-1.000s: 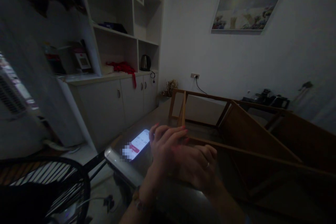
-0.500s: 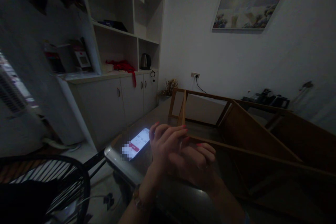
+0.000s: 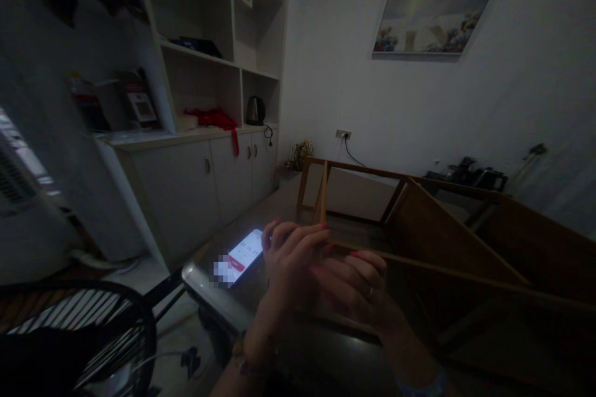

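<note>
My left hand (image 3: 289,257) and my right hand (image 3: 358,288) meet over the dark glass table (image 3: 298,347), fingers curled and overlapping. The left fingers press against the right hand's fingers; anything between them is hidden. A ring shows on my right hand. Just left of my left hand a lit phone (image 3: 243,257) lies flat on the table. Behind the hands stands a wooden frame (image 3: 419,223) with slanted boards.
White cabinets and open shelves (image 3: 205,161) line the left wall, with a kettle (image 3: 254,111) and a red cloth (image 3: 212,118). A round black wire chair (image 3: 79,335) sits at lower left. A picture (image 3: 433,18) hangs on the far wall above dark items (image 3: 465,173).
The view has shifted slightly left. My hands stay together; the right fingers have moved a little against the left hand.
</note>
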